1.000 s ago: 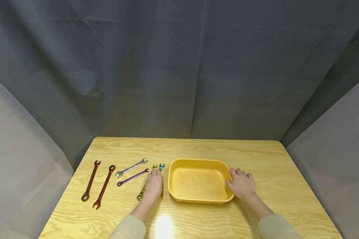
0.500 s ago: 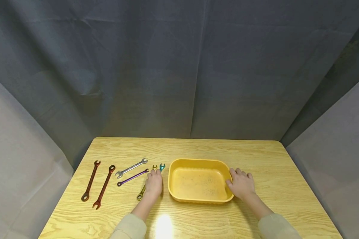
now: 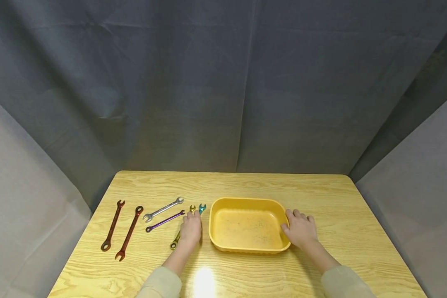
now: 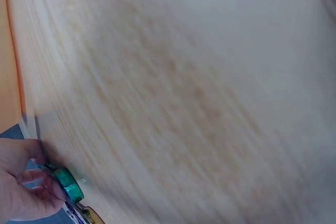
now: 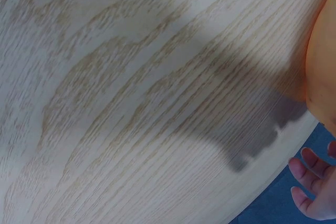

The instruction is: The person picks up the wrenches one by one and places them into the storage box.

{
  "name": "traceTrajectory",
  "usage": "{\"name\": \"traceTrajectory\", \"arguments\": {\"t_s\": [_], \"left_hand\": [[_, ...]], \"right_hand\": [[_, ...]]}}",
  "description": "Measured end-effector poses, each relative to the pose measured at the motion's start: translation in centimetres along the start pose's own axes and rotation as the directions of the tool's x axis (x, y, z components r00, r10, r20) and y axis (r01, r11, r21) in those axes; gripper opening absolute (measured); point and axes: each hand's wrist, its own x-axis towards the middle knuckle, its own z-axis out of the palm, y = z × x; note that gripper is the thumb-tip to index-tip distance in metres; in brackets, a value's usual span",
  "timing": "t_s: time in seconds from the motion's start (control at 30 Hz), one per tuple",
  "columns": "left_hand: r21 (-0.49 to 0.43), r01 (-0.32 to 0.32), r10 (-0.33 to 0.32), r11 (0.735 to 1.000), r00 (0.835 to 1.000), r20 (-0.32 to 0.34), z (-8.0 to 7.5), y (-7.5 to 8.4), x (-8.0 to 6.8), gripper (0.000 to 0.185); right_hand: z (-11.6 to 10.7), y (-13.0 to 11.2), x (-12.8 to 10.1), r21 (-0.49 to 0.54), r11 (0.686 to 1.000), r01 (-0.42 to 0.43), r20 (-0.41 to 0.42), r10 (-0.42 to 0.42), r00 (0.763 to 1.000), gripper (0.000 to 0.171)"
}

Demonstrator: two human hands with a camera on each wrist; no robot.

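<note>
My left hand reaches over a teal combination wrench, pinching it between thumb and fingers. Its open jaw shows past the fingertips, and its green ring end appears in the left wrist view; the palm hides most of the shaft. Partly under the same hand lies a gold wrench. A purple wrench and a silver wrench lie to its left. On the right, my right hand rests at the right rim of a yellow basin, fingers relaxed, thumb over the edge.
Two dark red wrenches lie at the left of the wooden table: one outermost, the other beside it. A dark curtain hangs behind the table's far edge. Light cloth panels flank both sides.
The teal wrench's visible end has shifted very slightly at my left fingertips. Both hands, the basin and the other wrenches stay practically where they were.
</note>
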Motion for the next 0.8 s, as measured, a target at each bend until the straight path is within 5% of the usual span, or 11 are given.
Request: {"name": "traceTrajectory", "arguments": {"t_s": [0.8], "left_hand": [[-0.110, 0.010, -0.006, 0.994, 0.999, 0.036, -1.2, -0.1, -0.2, 0.044]], "right_hand": [[0.1, 0.0, 0.0, 0.012, 1.000, -0.005, 0.007, 0.005, 1.000, 0.038]]}}
